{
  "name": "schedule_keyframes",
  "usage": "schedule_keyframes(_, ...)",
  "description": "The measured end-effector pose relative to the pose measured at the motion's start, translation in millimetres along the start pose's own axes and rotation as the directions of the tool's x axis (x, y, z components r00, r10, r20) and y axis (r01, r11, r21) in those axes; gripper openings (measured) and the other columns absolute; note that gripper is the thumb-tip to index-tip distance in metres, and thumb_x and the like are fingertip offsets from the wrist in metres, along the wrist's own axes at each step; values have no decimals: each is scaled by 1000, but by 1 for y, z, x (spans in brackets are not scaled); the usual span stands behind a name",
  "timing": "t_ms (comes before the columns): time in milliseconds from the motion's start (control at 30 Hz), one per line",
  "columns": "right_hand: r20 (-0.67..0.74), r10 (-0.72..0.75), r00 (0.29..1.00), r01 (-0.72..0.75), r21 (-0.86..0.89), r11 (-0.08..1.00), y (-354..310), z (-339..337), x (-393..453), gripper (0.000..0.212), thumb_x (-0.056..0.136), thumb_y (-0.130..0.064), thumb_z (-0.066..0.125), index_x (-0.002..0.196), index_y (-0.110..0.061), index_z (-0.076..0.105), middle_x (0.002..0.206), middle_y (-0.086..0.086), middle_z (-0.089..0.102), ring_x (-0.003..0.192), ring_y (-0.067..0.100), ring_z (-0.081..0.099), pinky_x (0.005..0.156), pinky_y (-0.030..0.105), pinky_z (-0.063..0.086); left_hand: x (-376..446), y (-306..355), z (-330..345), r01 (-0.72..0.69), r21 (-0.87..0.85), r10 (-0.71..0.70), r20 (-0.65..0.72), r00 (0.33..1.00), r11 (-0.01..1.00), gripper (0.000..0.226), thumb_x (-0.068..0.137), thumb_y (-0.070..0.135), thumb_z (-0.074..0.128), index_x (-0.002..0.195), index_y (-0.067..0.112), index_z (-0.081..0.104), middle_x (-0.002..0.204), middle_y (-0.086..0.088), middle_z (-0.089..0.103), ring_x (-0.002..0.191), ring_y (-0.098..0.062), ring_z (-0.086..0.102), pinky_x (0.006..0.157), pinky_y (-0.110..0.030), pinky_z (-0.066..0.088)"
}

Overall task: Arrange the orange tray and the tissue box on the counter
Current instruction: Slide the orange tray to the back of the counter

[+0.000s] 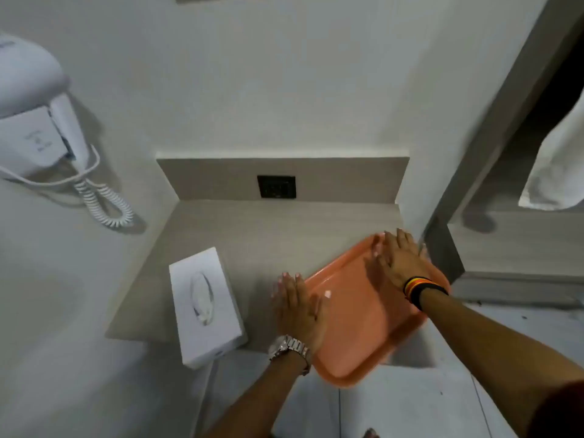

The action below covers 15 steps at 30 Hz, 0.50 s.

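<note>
Grip state: both hands flat and splayed, nothing pinched. Left hand [300, 311] lies palm-down on the near-left rim of the orange tray [357, 320], thumb over the tray floor, fingers reaching onto the tabletop [252, 235]. Right hand [401, 260] is pressed flat, fingers spread, on the far-right part of the tray near the wall corner — a push or slide contact, not a hold.

Tray sits skewed on the right side of the tabletop; its near corner hangs out past the front edge, over the floor. Tissue box [207, 306] lies on the left side, well apart from the tray, also angled, its near end poking a little over the front edge. Neither hand touches it.

Handling, my read: the tray looks like thin moulded plastic — light, stiff, smooth. It should slide easily on the laminate, but with that overhang downward pressure near the front could tip it. Better to press over the supported part, or pinch the raised rim on two opposite sides. The tissue box looks like light cardboard that would dent if squeezed; take it by the long sides, or just nudge it square from an end. Slot on top, so keep it upright.
</note>
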State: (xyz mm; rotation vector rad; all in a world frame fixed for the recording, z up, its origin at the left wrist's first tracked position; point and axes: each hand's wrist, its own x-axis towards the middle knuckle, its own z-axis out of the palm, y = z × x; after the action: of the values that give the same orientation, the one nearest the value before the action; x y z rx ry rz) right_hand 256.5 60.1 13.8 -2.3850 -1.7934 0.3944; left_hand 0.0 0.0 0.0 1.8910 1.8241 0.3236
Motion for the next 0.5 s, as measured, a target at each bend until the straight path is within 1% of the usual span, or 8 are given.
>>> schedule_keyframes(100,49,76,996,-76,-2,997,16,4,1,69,100,-48,42,158,-18,19,168,14,10,155,33,9,121,61,6,-16,15,9,183,-157,-176,56,983,970,90,93,71,20,159,16,-8,167,-8,-15,154,-23,-15,123,-45,-11)
schedule_keyframes(167,76,100,992,-102,16,995,25,7,1,70,99,-50,43,157,-18,21,167,14,13,154,35,11,121,62,8,-26,25,13,287,-243,-274,85,958,927,97,88,74,19,158,16,-14,167,-8,-18,154,-25,-13,123,-47,-8)
schedule_keyframes(233,90,107,990,-110,25,994,30,10,2,70,98,-52,44,155,-17,24,167,16,15,153,37,13,121,63,10,-30,32,15,395,-308,-370,137,919,866,100,86,76,19,157,15,-18,166,-9,-23,154,-27,-12,123,-51,-4)
schedule_keyframes(300,93,121,988,-126,48,991,33,11,3,69,97,-53,45,153,-15,26,165,17,19,152,38,17,121,64,13,-30,36,18,459,-355,-421,184,888,814,98,90,75,21,156,14,-19,164,-10,-27,154,-31,-10,123,-56,2)
schedule_keyframes(367,90,135,987,-141,68,988,35,12,3,68,97,-54,46,150,-14,30,163,18,24,150,40,23,120,64,16,-30,39,20,500,-429,-454,212,865,752,99,89,77,23,157,16,-15,164,-10,-28,154,-32,-12,122,-58,7)
schedule_keyframes(433,76,133,988,-139,82,987,35,12,3,65,97,-53,46,147,-13,33,159,19,31,145,42,31,119,63,22,-26,40,21,512,-532,-491,195,849,674,99,87,79,27,159,21,-9,166,-7,-21,154,-30,-12,121,-56,9)
schedule_keyframes(500,58,134,989,-140,107,984,34,11,6,60,98,-51,47,143,-14,37,150,19,42,137,42,41,115,62,29,-19,38,20,522,-563,-523,177,834,641,101,84,82,25,160,20,1,168,-10,-5,154,-32,1,122,-55,12)
